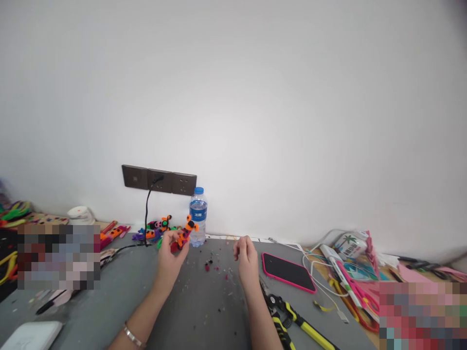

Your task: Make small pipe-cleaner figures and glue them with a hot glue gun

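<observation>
My left hand [170, 256] holds a small orange, black and red pipe-cleaner figure [184, 233] up above the grey table [204, 311]. My right hand [245, 256] hovers a little to the right with its fingers curled in, and I cannot make out anything in it. Small dark and pink scraps [211, 265] lie on the table between the two hands. More pipe-cleaner figures [156, 228] in orange, purple and green sit by the wall behind my left hand.
A water bottle [198, 215] stands at the wall under a socket strip [159, 180] with a black cable. A pink-cased phone [288, 271], yellow-handled pliers [292, 318], pink scissors [359, 294] and a glue gun [337, 270] lie right. A white pad [31, 335] lies front left.
</observation>
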Action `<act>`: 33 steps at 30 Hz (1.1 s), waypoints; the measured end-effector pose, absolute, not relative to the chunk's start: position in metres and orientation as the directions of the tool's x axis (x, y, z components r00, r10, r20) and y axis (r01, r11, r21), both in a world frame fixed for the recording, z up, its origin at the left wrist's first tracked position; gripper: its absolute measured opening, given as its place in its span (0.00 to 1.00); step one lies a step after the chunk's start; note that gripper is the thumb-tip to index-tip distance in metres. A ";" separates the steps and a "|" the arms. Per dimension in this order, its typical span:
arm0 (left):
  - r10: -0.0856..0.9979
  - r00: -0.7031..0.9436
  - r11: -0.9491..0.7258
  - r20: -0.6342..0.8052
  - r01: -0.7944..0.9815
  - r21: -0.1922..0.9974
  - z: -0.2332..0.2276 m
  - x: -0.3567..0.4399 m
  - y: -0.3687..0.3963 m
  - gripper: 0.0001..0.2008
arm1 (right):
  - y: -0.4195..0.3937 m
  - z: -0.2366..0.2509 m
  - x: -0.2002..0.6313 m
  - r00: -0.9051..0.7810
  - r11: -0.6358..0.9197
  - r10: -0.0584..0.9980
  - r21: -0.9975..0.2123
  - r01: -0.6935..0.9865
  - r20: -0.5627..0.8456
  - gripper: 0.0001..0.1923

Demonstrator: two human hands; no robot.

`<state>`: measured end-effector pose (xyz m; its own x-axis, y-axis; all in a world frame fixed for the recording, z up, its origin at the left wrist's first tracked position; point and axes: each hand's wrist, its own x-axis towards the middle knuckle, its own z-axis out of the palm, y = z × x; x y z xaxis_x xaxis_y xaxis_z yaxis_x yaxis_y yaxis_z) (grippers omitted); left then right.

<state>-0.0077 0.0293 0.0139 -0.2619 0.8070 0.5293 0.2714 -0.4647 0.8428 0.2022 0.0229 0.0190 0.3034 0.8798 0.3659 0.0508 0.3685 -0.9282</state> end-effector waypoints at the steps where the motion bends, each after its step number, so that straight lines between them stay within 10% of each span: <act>1: 0.810 -0.252 -0.461 0.529 0.284 0.841 0.014 -0.008 0.029 0.11 | 0.024 0.017 0.200 0.293 0.367 0.885 -0.929 0.039 0.362 0.19; 14: 0.872 0.004 -0.461 0.489 0.341 0.819 0.009 0.008 0.018 0.18 | 0.019 0.011 0.158 -0.010 0.237 0.968 -0.926 -0.294 0.251 0.18; 23: 0.960 0.214 -0.135 0.178 -0.204 0.970 0.009 0.021 0.018 0.26 | 0.021 0.010 0.173 0.029 0.172 0.984 -0.917 -0.361 0.174 0.19; 33: 0.982 0.173 0.121 -0.073 -0.289 0.949 0.012 0.018 0.018 0.21 | 0.028 0.012 0.184 0.249 0.360 0.928 -0.836 -0.415 0.276 0.08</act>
<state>0.0183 0.0176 0.0119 0.1728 0.9822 -0.0730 -0.2894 0.1215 0.9495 0.1845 0.0281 0.0119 0.2486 0.9284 0.2761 -0.4154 0.3596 -0.8355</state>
